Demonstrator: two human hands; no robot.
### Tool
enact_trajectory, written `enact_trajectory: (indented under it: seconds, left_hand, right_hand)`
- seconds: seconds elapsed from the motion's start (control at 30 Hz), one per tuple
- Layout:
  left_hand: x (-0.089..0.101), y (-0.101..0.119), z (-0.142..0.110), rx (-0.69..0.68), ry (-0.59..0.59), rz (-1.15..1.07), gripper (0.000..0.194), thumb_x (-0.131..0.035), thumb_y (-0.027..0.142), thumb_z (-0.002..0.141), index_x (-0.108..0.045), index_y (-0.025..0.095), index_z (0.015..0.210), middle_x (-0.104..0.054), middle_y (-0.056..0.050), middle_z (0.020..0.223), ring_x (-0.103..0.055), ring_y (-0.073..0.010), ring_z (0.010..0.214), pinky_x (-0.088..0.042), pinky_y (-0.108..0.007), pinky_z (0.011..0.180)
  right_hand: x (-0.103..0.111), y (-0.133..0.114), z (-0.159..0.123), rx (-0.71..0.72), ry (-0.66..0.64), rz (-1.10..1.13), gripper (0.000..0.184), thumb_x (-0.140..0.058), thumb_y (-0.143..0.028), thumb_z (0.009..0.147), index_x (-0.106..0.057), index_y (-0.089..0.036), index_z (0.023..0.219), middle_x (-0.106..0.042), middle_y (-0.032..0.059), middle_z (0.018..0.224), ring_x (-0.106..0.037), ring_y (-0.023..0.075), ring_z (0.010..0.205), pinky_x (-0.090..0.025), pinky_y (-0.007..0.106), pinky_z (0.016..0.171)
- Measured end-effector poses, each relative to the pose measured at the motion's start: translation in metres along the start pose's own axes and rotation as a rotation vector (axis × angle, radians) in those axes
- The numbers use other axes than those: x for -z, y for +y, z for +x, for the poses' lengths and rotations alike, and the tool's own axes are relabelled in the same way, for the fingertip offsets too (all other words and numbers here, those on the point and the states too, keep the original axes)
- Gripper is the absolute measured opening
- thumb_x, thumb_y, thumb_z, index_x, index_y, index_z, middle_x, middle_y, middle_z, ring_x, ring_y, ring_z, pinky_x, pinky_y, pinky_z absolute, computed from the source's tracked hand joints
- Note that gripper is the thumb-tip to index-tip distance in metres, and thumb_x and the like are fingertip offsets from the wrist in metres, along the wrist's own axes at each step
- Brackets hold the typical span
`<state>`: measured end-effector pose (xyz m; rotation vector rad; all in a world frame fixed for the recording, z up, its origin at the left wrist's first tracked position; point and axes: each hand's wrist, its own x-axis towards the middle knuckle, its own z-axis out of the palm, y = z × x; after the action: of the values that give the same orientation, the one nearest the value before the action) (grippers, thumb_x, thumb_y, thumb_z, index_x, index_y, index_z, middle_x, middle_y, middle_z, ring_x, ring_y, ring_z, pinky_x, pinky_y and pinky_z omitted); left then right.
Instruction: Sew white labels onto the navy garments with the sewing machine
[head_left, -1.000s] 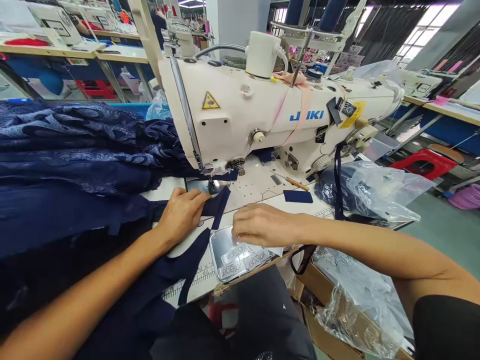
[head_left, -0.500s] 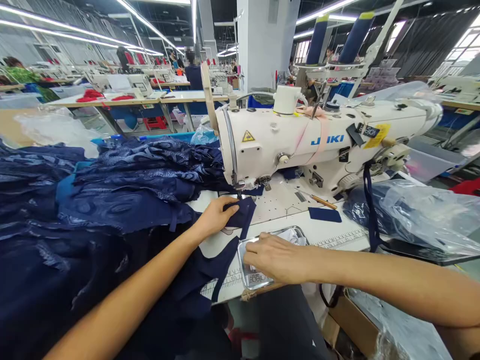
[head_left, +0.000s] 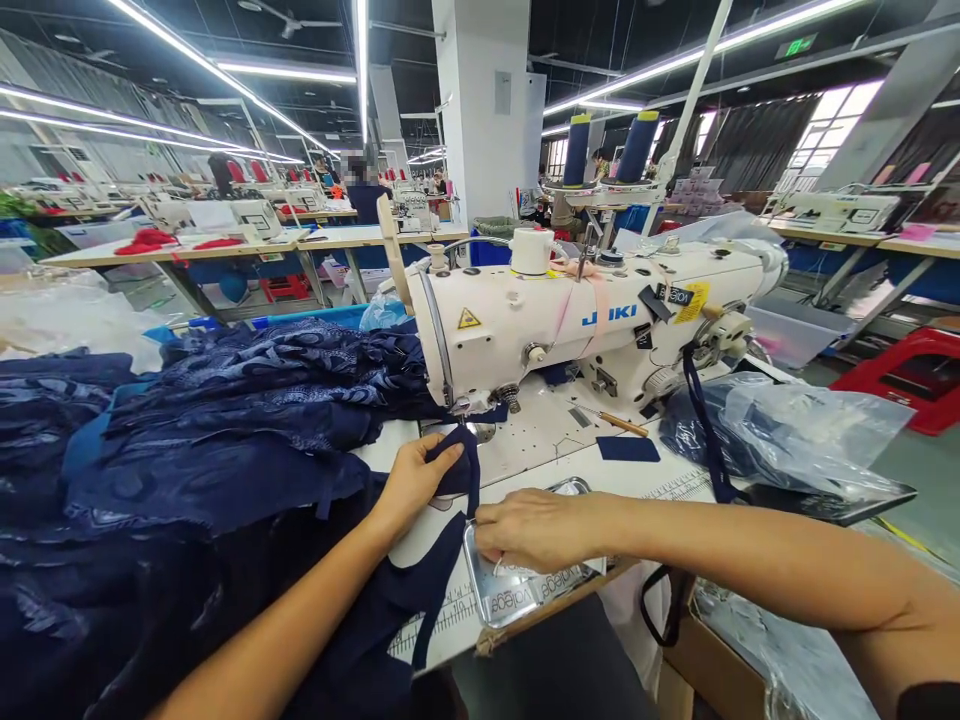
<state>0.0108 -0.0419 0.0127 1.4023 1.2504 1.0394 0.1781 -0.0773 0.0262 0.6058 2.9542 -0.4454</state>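
Note:
My left hand [head_left: 418, 478] pinches a navy fabric piece [head_left: 463, 462] between thumb and fingers, its edge raised just in front of the sewing machine's needle area [head_left: 463, 418]. A narrow navy strip runs down from this piece towards my right hand [head_left: 521, 528]. That hand is closed, with its fingers down over a shallow metal tray [head_left: 480, 612] of printed labels [head_left: 517, 600]. Something white shows by its fingertips, but the hand hides what is gripped. More navy cloth [head_left: 420, 590] drapes over the table's front edge, below my left hand.
The white sewing machine [head_left: 510, 330] stands across the table. A wooden-handled tool [head_left: 624, 424] and a navy fabric rectangle [head_left: 628, 449] lie on its right, near a plastic bag [head_left: 795, 430]. Piled navy garments [head_left: 247, 400] fill the left. A red stool [head_left: 915, 370] stands far right.
The view has tilted up and turned right. My left hand has brought the fabric back from under the needle area and lifted its edge. My right hand's fingers have curled closed over the tray.

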Motion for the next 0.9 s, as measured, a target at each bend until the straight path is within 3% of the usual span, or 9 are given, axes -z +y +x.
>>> enact_trajectory:
  seconds: [0.1, 0.17, 0.27, 0.37, 0.43, 0.6, 0.8, 0.9]
  left_hand:
    - [0.001, 0.002, -0.004, 0.064, 0.007, -0.091, 0.023, -0.066, 0.035, 0.057, -0.060, 0.014, 0.062, -0.059, 0.002, 0.057, -0.052, -0.0109, 0.051, -0.041, -0.022, 0.051]
    - [0.002, 0.004, -0.007, 0.080, 0.002, -0.124, 0.023, -0.066, 0.035, 0.057, -0.061, 0.014, 0.064, -0.060, 0.001, 0.058, -0.053, -0.0108, 0.051, -0.041, -0.022, 0.050]
    - [0.001, 0.008, -0.011, 0.089, -0.021, -0.135, 0.025, -0.067, 0.036, 0.057, -0.062, 0.014, 0.067, -0.062, 0.000, 0.061, -0.054, -0.0117, 0.054, -0.041, -0.022, 0.050]
    - [0.001, 0.010, -0.013, 0.083, -0.042, -0.112, 0.025, -0.066, 0.037, 0.057, -0.061, 0.015, 0.067, -0.061, 0.001, 0.062, -0.053, -0.0116, 0.053, -0.040, -0.022, 0.049]
    - [0.000, 0.009, -0.013, 0.052, -0.047, -0.080, 0.026, -0.066, 0.038, 0.057, -0.060, 0.015, 0.065, -0.058, 0.002, 0.058, -0.049, -0.0102, 0.050, -0.038, -0.021, 0.048]
    - [0.005, 0.007, -0.012, -0.134, -0.001, 0.120, 0.028, -0.054, 0.043, 0.068, -0.055, 0.016, 0.061, -0.051, 0.004, 0.051, -0.044, -0.0100, 0.046, -0.034, -0.021, 0.045]
    - [0.029, 0.014, -0.009, -0.520, 0.304, 0.892, 0.029, -0.037, 0.029, 0.081, -0.058, 0.017, 0.065, -0.061, -0.004, 0.063, -0.053, -0.0169, 0.059, -0.036, -0.028, 0.060]
    - [0.038, 0.020, -0.008, -0.507, 0.356, 1.127, 0.031, -0.034, 0.027, 0.082, -0.056, 0.017, 0.064, -0.061, -0.005, 0.062, -0.053, -0.0173, 0.057, -0.033, -0.028, 0.059]
  right_hand:
    - [0.000, 0.005, -0.007, -0.017, 0.152, 0.201, 0.011, -0.050, -0.006, 0.074, -0.050, -0.017, 0.070, -0.050, -0.0011, 0.072, -0.045, 0.0100, 0.063, -0.036, 0.022, 0.059]
    - [0.000, 0.010, -0.012, -0.084, 0.360, 0.427, 0.011, -0.051, -0.006, 0.073, -0.050, -0.016, 0.067, -0.050, -0.0007, 0.073, -0.047, 0.0106, 0.069, -0.038, 0.024, 0.066]
    - [-0.004, 0.016, -0.012, -0.224, 0.724, 0.826, 0.006, -0.056, -0.015, 0.071, -0.053, -0.016, 0.066, -0.052, 0.0029, 0.088, -0.050, 0.0133, 0.085, -0.039, 0.028, 0.076]
    - [-0.007, 0.019, 0.002, -0.292, 0.915, 1.144, 0.013, -0.063, -0.026, 0.064, -0.055, -0.016, 0.064, -0.050, 0.0053, 0.105, -0.049, 0.0162, 0.096, -0.038, 0.029, 0.079]
    - [-0.007, 0.019, 0.015, -0.301, 0.971, 1.247, 0.017, -0.066, -0.029, 0.060, -0.056, -0.016, 0.062, -0.053, 0.0042, 0.100, -0.051, 0.0158, 0.093, -0.039, 0.028, 0.079]
    - [-0.003, 0.018, 0.038, -0.366, 1.017, 1.289, 0.019, -0.067, -0.030, 0.056, -0.054, -0.016, 0.058, -0.052, -0.0048, 0.059, -0.048, 0.0098, 0.061, -0.038, 0.026, 0.067]
    - [-0.005, 0.023, 0.038, -0.370, 1.041, 1.314, 0.017, -0.066, -0.029, 0.056, -0.055, -0.016, 0.058, -0.054, -0.0043, 0.059, -0.049, 0.0100, 0.060, -0.039, 0.026, 0.066]
    - [-0.006, 0.025, 0.037, -0.386, 1.056, 1.345, 0.017, -0.067, -0.028, 0.055, -0.055, -0.016, 0.057, -0.056, -0.0032, 0.063, -0.051, 0.0109, 0.064, -0.039, 0.027, 0.069]
